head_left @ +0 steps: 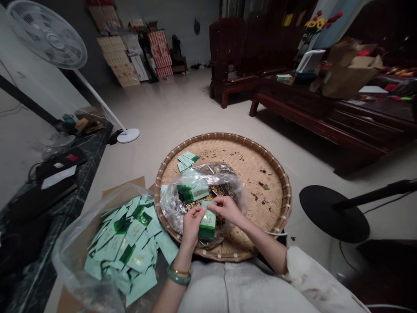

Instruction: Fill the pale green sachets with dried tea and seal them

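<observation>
Pale green packet (207, 222) sits pinched between my left hand (192, 226) and right hand (227, 209) above the bamboo tray (224, 136), a heap of matching packets (124, 248) at seven o'clock.

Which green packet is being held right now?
The upright packet between the left hand and right hand; the others lie in the plastic bag or on the bamboo tray.

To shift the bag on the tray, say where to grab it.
Pinch the bag by its loose film at the far right edge, coming from beyond the tray: folds stand free, and the left hand and right hand are at the near side.
</observation>
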The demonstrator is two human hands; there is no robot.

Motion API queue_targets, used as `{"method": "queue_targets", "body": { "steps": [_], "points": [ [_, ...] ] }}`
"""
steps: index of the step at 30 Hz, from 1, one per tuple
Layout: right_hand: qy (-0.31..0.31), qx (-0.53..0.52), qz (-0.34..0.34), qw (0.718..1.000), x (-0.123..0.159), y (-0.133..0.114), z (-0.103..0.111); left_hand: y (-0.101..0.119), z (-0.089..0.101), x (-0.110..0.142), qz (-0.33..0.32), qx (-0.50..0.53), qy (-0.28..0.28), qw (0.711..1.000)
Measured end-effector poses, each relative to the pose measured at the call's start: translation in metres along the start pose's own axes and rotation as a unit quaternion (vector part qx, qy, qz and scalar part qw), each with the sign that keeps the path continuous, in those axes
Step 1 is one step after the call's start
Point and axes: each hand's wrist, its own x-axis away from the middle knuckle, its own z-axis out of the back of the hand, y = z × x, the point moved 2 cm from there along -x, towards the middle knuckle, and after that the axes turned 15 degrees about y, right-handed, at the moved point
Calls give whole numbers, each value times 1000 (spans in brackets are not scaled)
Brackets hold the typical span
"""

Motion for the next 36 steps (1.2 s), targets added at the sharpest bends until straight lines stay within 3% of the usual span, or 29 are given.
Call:
{"method": "queue_targets", "body": {
  "steps": [4,7,11,14,17,20,23,30,36],
  "points": [
    [27,-32,-33,999,-2,4,4,-6,-1,6,64,-86,-89,990],
    [0,-51,-50,997,-5,5,8,-9,1,8,73,-132,-89,985],
    [-9,-14,5,1000,-6,1,10,-5,3,6,30,-182,-101,978],
    [11,34,89,995,2,-14,12,3,4,3,-76,-232,-105,964],
    [-10,29,247,969,21,-40,18,10,7,1,-178,-241,-90,950],
    [-7,29,368,929,40,-61,27,16,10,2,-229,-220,-102,943],
    [-15,80,428,900,50,-72,34,21,12,4,-250,-219,-114,936],
    [-98,280,404,865,54,-84,27,24,10,6,-254,-254,-114,926],
    [-133,390,333,848,44,-74,14,15,11,7,-228,-287,-135,921]
  ]
}}
